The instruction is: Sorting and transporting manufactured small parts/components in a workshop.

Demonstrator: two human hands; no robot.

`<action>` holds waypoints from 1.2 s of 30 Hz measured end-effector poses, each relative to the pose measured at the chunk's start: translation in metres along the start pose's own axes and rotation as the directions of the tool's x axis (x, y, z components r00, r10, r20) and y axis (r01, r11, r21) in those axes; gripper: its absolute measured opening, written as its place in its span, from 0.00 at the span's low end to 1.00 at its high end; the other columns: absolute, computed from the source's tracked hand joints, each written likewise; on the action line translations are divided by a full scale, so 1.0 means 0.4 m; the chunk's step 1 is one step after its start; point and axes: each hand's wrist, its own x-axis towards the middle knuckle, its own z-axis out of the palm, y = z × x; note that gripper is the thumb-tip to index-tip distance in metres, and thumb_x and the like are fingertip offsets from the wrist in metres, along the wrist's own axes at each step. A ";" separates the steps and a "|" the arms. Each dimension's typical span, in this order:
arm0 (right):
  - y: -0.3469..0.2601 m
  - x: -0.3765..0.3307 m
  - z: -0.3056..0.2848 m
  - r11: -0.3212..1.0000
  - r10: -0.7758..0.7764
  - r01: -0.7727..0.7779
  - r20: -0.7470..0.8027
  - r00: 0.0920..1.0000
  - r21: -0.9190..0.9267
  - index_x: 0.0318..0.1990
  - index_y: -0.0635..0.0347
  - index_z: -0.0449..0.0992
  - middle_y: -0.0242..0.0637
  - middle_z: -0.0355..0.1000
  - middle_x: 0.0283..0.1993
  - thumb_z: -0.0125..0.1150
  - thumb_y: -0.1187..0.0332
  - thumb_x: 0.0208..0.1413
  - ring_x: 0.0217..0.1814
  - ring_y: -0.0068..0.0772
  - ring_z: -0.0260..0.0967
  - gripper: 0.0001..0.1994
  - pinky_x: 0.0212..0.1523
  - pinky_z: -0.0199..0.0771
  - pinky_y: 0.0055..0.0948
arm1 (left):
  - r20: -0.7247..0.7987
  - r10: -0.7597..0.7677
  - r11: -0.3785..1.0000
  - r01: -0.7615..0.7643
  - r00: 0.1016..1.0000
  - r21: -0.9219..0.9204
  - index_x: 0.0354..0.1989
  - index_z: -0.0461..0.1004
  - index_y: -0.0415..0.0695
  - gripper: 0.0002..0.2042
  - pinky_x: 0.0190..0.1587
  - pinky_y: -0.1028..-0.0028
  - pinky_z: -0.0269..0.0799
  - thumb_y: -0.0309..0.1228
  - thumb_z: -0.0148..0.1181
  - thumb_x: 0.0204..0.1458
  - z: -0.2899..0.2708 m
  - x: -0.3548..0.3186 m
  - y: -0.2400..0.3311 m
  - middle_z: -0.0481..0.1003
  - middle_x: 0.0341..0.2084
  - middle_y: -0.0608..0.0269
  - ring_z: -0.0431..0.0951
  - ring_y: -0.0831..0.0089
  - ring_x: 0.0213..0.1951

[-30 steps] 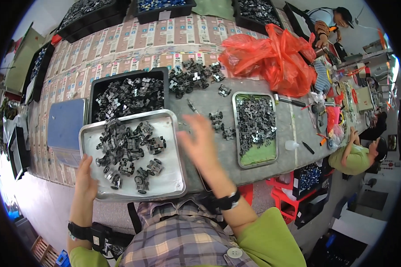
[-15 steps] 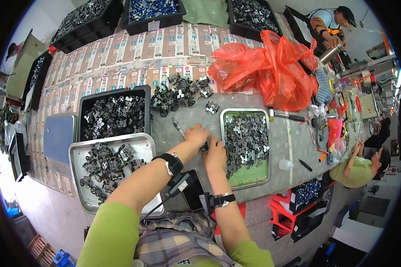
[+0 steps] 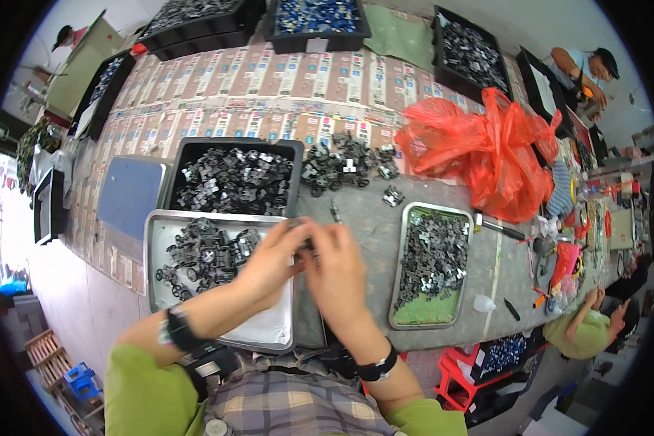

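My left hand (image 3: 275, 256) and my right hand (image 3: 337, 270) meet over the right edge of a metal tray (image 3: 287, 320). Both are closed, fingertips together, around a small dark part (image 3: 305, 251) that is mostly covered by the fingers. In that tray lie several black wheeled toy chassis (image 3: 205, 251). A pen-like tool (image 3: 335, 211) rests on the table just beyond my right hand. Farther off sits a loose pile of black wheeled pieces (image 3: 345, 163), with a single piece (image 3: 393, 195) to its right.
Behind the metal tray stands a black bin (image 3: 298, 156) full of dark parts, beside a blue-grey lid-like panel (image 3: 129, 196). To the right lies a green-bottomed tray (image 3: 443, 314) of small grey parts. Red plastic bags (image 3: 505, 160) and a hammer-like tool (image 3: 498, 226) are beyond it.
Both hands have lifted off the table between the trays and come back toward me, now joined around a small part. The whole view has shifted, so the table things appear farther right.
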 end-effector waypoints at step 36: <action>0.450 0.392 0.163 0.890 0.428 -0.432 -0.058 0.902 -0.147 0.34 0.47 0.76 0.37 0.64 0.43 0.56 0.43 0.41 0.55 0.43 0.49 0.21 0.46 0.52 0.54 | -0.546 -0.182 0.948 0.000 0.818 -0.317 0.59 0.46 0.57 0.32 0.38 0.46 0.65 0.42 0.55 0.47 0.085 0.604 -0.073 0.55 0.54 0.59 0.64 0.59 0.47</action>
